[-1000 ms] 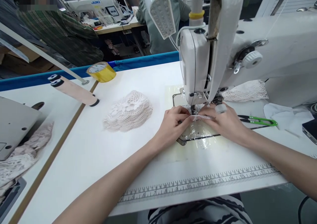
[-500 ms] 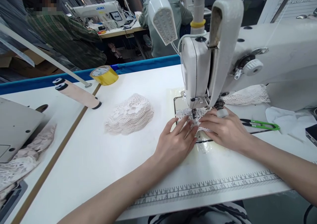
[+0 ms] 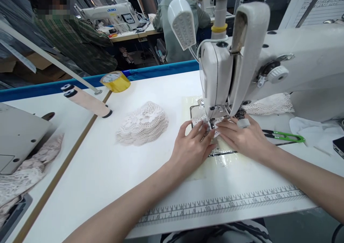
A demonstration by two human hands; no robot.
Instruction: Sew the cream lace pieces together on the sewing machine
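A small piece of white lace (image 3: 198, 119) lies under the presser foot (image 3: 212, 123) of a white sewing machine (image 3: 216, 69). My left hand (image 3: 192, 142) rests on its left side, fingers spread and bent a little, fingertips close to the foot. From the right, my right hand (image 3: 243, 137) lies flat on the lace with its fingers stretched toward the foot. Both hands cover much of the piece. To the left of my hands, a pile of scalloped lace pieces (image 3: 143, 124) sits on the white table (image 3: 113, 178).
Green-handled thread snips (image 3: 288, 137) and white cloth (image 3: 314, 130) lie to the right. More lace (image 3: 271, 104) is behind the needle area. A thread cone (image 3: 88, 102) and yellow tape roll (image 3: 115, 81) stand at back left. A ruler strip (image 3: 223, 205) runs along the front edge. Two people sit beyond.
The whole view has shifted slightly. Less of the lace shows in front of the presser foot, between my hands. Both hands stay on it with nearly the same pose.
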